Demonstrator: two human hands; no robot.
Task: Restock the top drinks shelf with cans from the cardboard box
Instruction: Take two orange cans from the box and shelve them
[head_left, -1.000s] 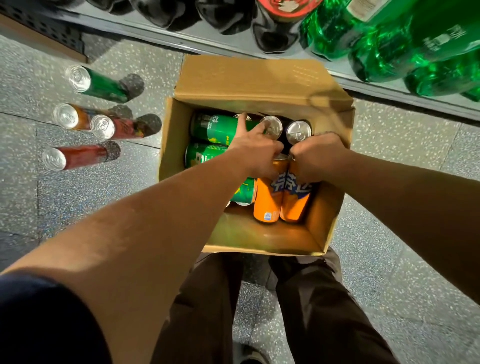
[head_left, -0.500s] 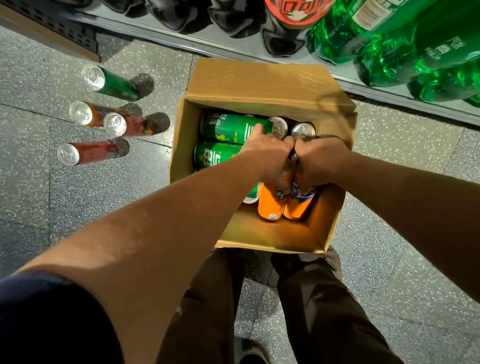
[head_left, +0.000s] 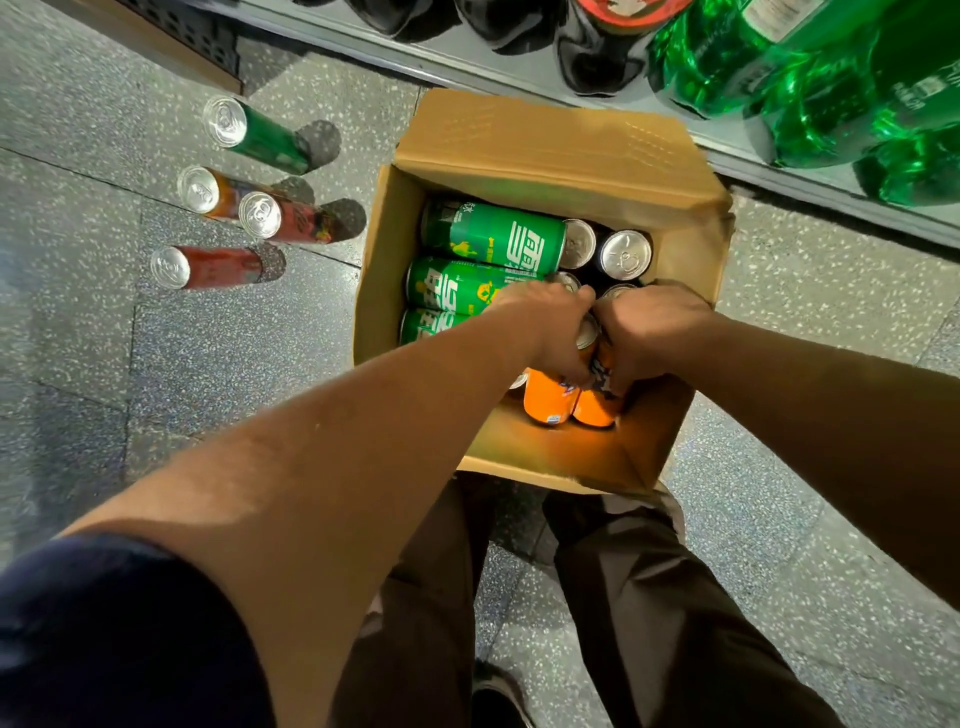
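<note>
Left orange can (head_left: 549, 401), right orange can (head_left: 595, 409): side by side, touching, on end in cardboard box (head_left: 375, 270), directly under hands. Left hand (head_left: 545, 327) grips top of left can, right hand (head_left: 647, 332) grips top of right; knuckles nearly meet. Long axes run up into palms: lift likely straight up. Green cans (head_left: 493, 240) lie flat just left of left hand. Upright cans (head_left: 626, 254) just beyond both hands. Loose cans (head_left: 208, 267) on floor (head_left: 156, 389), well left.

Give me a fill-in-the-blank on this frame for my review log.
The left hand and right hand grip upright cans coloured ____.
The green cans in the cardboard box lie on their ____.
The cans standing on the floor beside the box number ____.
Missing: orange; sides; four.
</note>
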